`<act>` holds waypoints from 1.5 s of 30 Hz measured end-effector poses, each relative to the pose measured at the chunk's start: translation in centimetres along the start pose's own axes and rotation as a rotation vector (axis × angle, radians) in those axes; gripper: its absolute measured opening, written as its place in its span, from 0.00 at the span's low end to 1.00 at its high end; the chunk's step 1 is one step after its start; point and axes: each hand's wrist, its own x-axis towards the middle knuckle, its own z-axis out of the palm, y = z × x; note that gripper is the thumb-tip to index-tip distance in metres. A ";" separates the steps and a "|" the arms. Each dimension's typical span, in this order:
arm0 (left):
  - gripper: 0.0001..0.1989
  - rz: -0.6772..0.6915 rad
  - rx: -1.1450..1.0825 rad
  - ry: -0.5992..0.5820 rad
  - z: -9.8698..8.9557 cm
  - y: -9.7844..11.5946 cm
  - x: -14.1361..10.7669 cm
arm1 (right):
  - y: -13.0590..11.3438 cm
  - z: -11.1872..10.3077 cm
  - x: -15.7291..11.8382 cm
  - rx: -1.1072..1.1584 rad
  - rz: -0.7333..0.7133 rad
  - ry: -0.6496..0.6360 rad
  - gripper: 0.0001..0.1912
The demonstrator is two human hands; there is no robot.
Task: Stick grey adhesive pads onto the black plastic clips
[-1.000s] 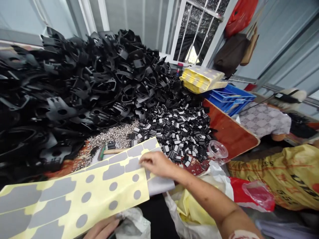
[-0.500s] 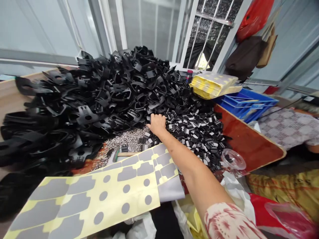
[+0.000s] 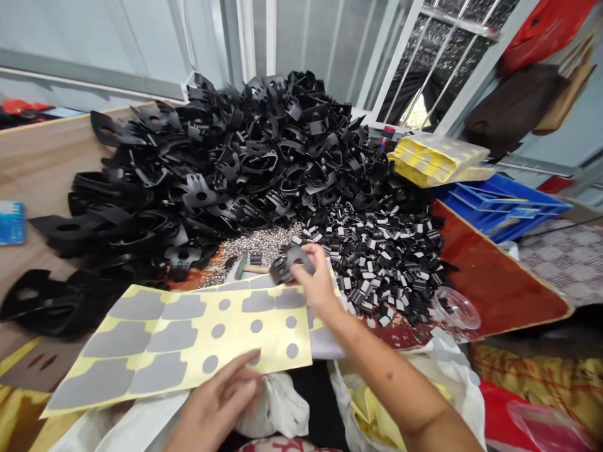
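Observation:
Pinched in my right hand (image 3: 318, 276) is a black plastic part (image 3: 288, 263) with a round hole, raised above the back edge of a yellow sheet of grey stickers (image 3: 202, 333). My left hand (image 3: 223, 392), slightly blurred, has its fingers stretched out over the front edge of that sheet. Nothing shows between them. Round dots and larger shaped stickers cover the sheet. Behind it rises a big heap of similar black plastic parts (image 3: 245, 150). Small black clips with pale pads (image 3: 377, 263) lie piled right of my right hand, and small shiny metal pieces (image 3: 268, 242) are spread behind it.
A hammer (image 3: 254, 268) lies behind the sheet. On the right are a clear plastic bowl (image 3: 456, 307), a blue crate (image 3: 506, 204) and a yellow stack of sticker sheets (image 3: 436, 157). White bags (image 3: 282, 402) hang below the table's front edge.
My right hand has come back from the heap toward the sheet with a black plastic part in it. My left hand has entered at the bottom. The view has swung left.

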 end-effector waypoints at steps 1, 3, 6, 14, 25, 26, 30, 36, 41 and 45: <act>0.31 -0.003 -0.130 0.037 1.6 0.9 0.4 | 0.3 1.7 -2.4 0.025 -0.014 -0.008 0.20; 0.31 -0.002 -0.379 0.084 3.9 2.2 1.1 | 0.8 4.4 -6.7 0.003 -0.021 -0.002 0.18; 0.21 -0.035 -0.662 0.161 4.0 3.3 2.2 | 1.3 5.7 -10.2 -0.139 -0.092 -0.137 0.18; 0.15 -0.028 -0.431 0.334 -2.2 5.4 7.6 | 5.0 1.8 -6.8 -0.537 -0.240 -0.187 0.15; 0.21 0.010 -0.537 0.238 -3.0 3.4 10.4 | 3.0 -0.9 -5.5 0.084 0.276 -0.686 0.06; 0.24 0.026 -0.538 0.234 -2.9 3.5 10.1 | 2.7 -1.2 -5.3 0.132 0.283 -0.684 0.07; 0.29 0.064 -0.566 0.094 -1.5 4.7 7.5 | 2.3 -0.7 -5.7 0.060 0.106 -0.354 0.15; 0.22 0.015 -0.692 -0.088 0.9 5.5 4.7 | 1.9 1.9 -7.3 -0.147 -0.039 -0.212 0.11; 0.20 0.000 -0.747 -0.133 1.2 5.1 4.7 | 1.5 2.6 -7.6 -0.183 -0.049 -0.194 0.09; 0.18 -0.001 -0.746 -0.127 1.0 5.0 4.6 | 1.7 2.8 -7.7 -0.178 -0.048 -0.180 0.08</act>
